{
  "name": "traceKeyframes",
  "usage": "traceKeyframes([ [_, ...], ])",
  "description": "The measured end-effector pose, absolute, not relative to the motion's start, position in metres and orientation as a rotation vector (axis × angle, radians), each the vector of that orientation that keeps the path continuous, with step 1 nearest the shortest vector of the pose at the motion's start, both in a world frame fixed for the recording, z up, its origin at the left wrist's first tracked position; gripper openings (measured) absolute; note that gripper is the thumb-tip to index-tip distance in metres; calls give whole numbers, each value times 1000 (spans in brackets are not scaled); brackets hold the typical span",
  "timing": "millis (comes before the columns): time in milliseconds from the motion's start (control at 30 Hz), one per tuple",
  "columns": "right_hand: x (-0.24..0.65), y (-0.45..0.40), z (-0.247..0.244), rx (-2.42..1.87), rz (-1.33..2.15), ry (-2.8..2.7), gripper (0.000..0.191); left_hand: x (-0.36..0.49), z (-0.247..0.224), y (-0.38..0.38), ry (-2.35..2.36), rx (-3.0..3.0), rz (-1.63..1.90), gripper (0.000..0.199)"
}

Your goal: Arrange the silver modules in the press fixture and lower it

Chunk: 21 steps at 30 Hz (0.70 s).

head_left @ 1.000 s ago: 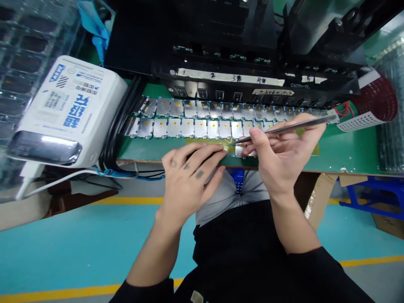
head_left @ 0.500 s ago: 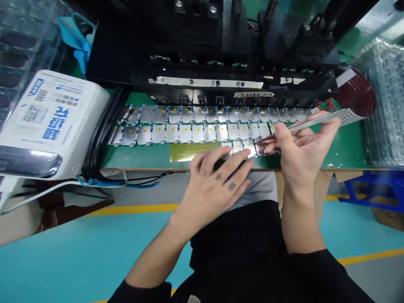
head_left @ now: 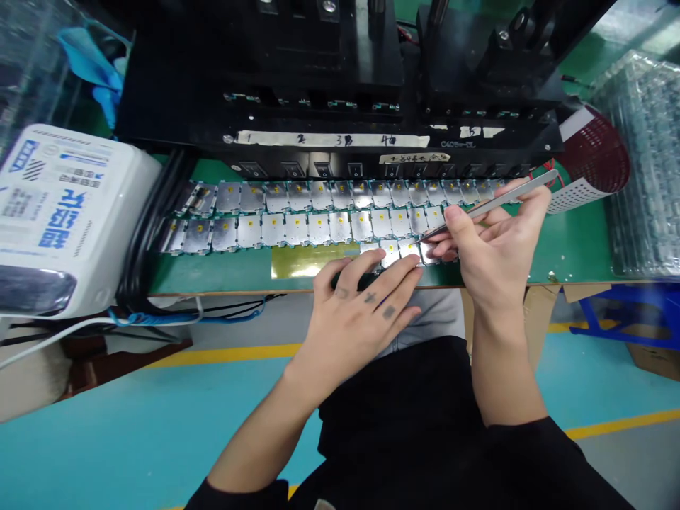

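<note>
My right hand [head_left: 491, 255] is closed around metal tweezers [head_left: 499, 202]. The tips of the tweezers point down and left at a small board with a silver shield plate and a yellow dot [head_left: 409, 247], in the short front row. My left hand [head_left: 366, 304] lies palm down at the table's edge, fingers stretched and apart. Its fingertips reach the near edge of that front row. Something dark shows beneath these fingers, but I cannot make out what. Two longer rows of like boards, a middle row [head_left: 273, 229] and a back row [head_left: 277, 196], run behind.
Behind the rows stands a black test fixture [head_left: 340, 152] with switches and numbered tape. At left are a white box-shaped device [head_left: 69, 212] and black cables [head_left: 139, 248]. A yellow film strip [head_left: 308, 262] lies near the front edge. Clear plastic trays [head_left: 645, 170] are stacked at right.
The view has shifted, so the bench items sit further left. My right hand and the tweezers keep to the same front-row board. The left hand's fingers have barely moved.
</note>
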State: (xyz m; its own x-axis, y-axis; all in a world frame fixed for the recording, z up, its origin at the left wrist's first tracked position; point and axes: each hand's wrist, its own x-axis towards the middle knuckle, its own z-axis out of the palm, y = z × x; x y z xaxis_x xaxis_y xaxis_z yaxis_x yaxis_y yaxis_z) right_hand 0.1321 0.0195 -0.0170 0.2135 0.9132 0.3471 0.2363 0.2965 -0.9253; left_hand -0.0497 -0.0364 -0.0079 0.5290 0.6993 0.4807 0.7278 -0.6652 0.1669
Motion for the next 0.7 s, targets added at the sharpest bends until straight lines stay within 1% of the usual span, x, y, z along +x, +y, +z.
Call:
traceKeyframes([
  [533,131,20,-20,-1168,676,-1303,48,-49,-10,-37,-1294,-2711,-805,36],
  [633,132,18,-19,-1187,630,-1301,47,-47,-11,-37,-1277,-2707,-805,36],
  [700,130,13,-15,-1181,540,-1294,47,-49,-10,-38,-1260,-2716,-816,37],
])
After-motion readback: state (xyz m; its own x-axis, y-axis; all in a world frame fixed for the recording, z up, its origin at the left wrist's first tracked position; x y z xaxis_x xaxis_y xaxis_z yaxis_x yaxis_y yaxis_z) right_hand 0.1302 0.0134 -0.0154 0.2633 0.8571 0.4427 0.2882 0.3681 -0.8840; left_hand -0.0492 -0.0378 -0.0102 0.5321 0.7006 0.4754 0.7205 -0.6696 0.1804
